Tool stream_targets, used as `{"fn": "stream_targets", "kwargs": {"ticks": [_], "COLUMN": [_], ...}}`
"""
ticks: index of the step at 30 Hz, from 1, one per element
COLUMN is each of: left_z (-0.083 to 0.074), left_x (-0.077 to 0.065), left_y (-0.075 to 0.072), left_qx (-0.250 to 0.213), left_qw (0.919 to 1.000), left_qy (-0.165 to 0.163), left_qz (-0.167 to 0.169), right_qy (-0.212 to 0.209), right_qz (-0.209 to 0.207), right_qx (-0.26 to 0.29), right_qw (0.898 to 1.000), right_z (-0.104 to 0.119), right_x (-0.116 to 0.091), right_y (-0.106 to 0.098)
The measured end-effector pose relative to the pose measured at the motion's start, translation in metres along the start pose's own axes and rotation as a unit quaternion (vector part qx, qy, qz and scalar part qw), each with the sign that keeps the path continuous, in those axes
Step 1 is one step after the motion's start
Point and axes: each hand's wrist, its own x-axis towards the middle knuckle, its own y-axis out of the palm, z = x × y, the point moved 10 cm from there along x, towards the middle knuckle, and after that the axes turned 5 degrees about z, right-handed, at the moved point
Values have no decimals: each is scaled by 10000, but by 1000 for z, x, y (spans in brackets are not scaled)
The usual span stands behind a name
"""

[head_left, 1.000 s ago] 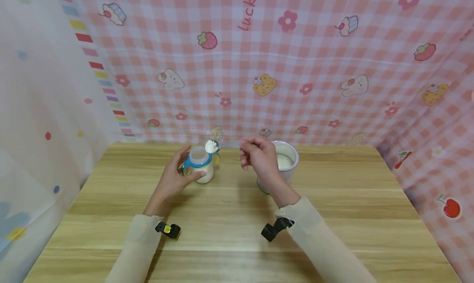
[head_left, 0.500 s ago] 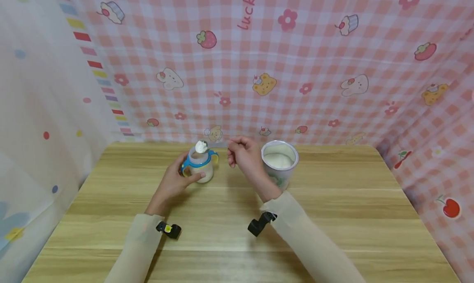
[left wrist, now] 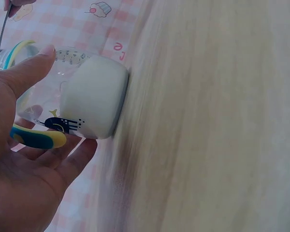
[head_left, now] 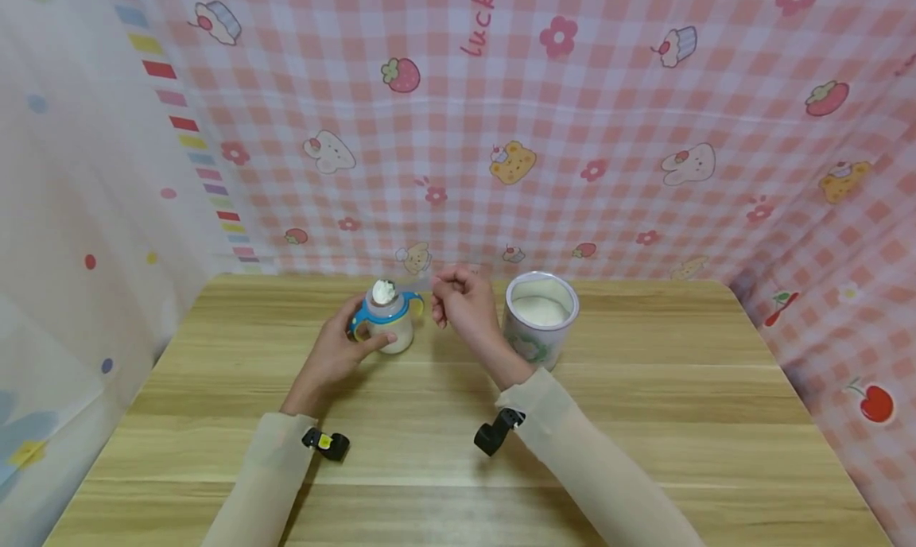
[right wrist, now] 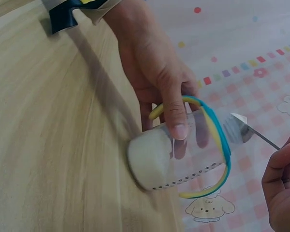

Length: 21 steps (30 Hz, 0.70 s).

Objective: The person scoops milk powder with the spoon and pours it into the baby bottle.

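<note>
A clear baby bottle (head_left: 397, 339) with a blue-and-yellow double-handled collar stands uncapped on the table, white contents in its lower part. My left hand (head_left: 342, 336) grips it from the left, thumb on the near side and fingers behind. My right hand (head_left: 468, 304) pinches the thin handle of a metal spoon (right wrist: 265, 138). In the head view, a heap of white powder (head_left: 384, 292) sits on the spoon's bowl, right over the bottle's mouth. The right wrist view shows the bowl at the bottle's neck; whether it touches the rim I cannot tell.
A tall open can (head_left: 532, 343) of white powder, pale with a green print, stands right of my right hand. The wooden table (head_left: 615, 428) ends at a pink checked cloth (head_left: 572, 157) at the back. A black camera mount (head_left: 498, 432) sits on each wrist.
My right hand has moved left, away from the can, bringing the loaded spoon from the bottle's right side to over its mouth. My left hand has stayed on the bottle.
</note>
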Motion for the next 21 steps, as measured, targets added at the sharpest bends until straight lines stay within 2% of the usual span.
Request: {"fn": "stream_targets", "kwargs": {"ticks": [9, 13, 17, 21], "left_z": [1, 1, 3, 3], "left_x": [0, -1, -1, 0], "left_y": [2, 2, 2, 2], "left_qx": [28, 93, 147, 157], "left_qw": [10000, 9999, 9999, 9999], "left_qy": [45, 49, 10, 22], "left_qz": [46, 38, 22, 27], "right_qy": [-184, -683, -1487, -2283], "right_qz": [67, 162, 338, 387], "right_qx": [-574, -1038, -1671, -2305], "right_qw": [9982, 9921, 9741, 9451], "right_z": [-6, 3, 18, 31], "right_x": [0, -5, -12, -19], "right_y": [2, 4, 10, 16]}}
